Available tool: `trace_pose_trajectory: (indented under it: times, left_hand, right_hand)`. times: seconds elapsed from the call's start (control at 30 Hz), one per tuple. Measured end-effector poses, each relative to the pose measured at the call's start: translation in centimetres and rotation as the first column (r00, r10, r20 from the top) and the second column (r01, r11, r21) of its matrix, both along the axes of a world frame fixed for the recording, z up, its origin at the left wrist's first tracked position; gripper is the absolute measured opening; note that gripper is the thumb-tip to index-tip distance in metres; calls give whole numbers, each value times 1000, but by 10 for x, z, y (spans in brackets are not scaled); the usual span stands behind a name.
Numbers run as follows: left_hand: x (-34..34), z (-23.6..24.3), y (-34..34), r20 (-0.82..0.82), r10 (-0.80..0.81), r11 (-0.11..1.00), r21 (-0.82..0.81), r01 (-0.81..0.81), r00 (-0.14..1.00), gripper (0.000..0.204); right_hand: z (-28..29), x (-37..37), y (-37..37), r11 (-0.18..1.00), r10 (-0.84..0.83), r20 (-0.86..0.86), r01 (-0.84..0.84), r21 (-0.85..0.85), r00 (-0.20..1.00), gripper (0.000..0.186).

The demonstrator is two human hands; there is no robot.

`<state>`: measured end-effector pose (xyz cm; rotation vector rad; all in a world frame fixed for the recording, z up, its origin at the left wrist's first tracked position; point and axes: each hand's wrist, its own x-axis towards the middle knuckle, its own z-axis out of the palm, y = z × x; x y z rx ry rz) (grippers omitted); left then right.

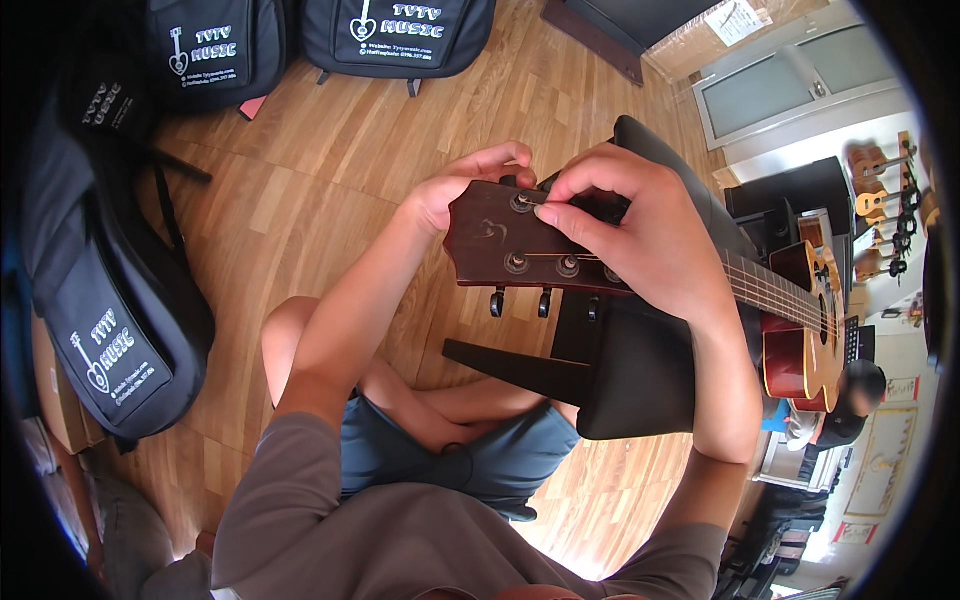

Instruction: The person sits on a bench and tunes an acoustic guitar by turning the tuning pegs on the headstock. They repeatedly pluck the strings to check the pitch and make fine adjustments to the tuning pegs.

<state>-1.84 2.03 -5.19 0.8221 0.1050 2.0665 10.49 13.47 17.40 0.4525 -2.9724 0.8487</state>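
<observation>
An acoustic guitar lies across a black padded bench [640,385], its dark brown headstock [490,240] toward me and its red-brown body [790,360] at the right. My left hand [455,190] is closed around the far left corner of the headstock, fingers curled by a tuning peg on the far edge; part of it is hidden behind the wood. Over the headstock, my right hand [640,220] pinches a thin guitar string [532,204] between thumb and forefinger, close to a metal tuning post [520,203]. Several black tuning pegs [545,303] stick out along the near edge.
Black padded instrument bags [120,340] stand on the wooden floor [300,200] at left and far left. A bench leg [510,368] points toward my crossed legs. At the right are a person [845,405] and a wall rack of small guitars [880,205].
</observation>
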Motion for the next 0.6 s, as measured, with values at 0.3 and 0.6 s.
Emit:
trace_pose_trajectory:
  times: [0.3,0.6]
  left_hand:
    - [3,9,-4,57,11,1000,-30,-10,998,43]
    - [7,13,0,-4,55,998,23,-55,998,28]
  right_hand:
    - [0,0,-2,999,8,-4,-8,33,1000,12]
    - [-1,1,0,999,-13,27,12,33,1000,13]
